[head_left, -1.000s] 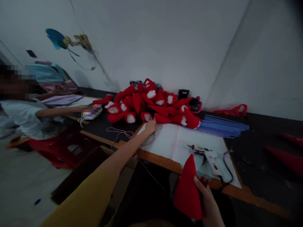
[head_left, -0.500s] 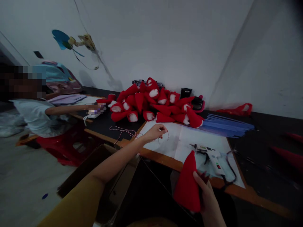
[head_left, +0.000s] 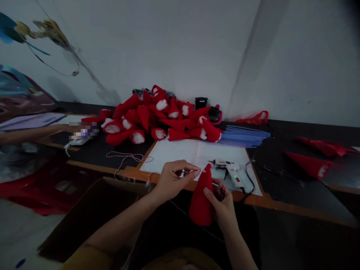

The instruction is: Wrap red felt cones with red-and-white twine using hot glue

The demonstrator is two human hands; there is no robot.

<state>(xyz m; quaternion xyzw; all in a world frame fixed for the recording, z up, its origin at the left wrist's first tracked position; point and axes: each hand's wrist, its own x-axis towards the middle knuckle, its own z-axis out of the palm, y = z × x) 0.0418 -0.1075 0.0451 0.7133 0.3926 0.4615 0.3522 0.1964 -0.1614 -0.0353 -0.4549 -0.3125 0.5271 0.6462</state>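
My right hand (head_left: 222, 200) is closed around a red felt cone (head_left: 201, 206), held upright at the table's front edge. Close to the cone's tip, my left hand (head_left: 176, 178) pinches the end of a red-and-white twisted cord (head_left: 200, 170). Whether the cord touches the tip I cannot tell. More of the same cord (head_left: 123, 155) lies in loops on the table to the left. Just beyond my right hand, a white hot glue gun (head_left: 232, 171) rests on white paper (head_left: 171, 153), its nozzle pointing left.
A heap of red cones with white stuffing (head_left: 143, 118) lies at the back. Blue sticks (head_left: 244, 135) are beside it, and flat red felt pieces (head_left: 309, 164) lie at the right. Another person's arm (head_left: 33, 134) reaches in from the left. A cardboard box (head_left: 84, 210) stands below the table.
My left hand has brought the cord end across to the cone's tip. My right hand has raised the cone slightly. The view has swung to the right.
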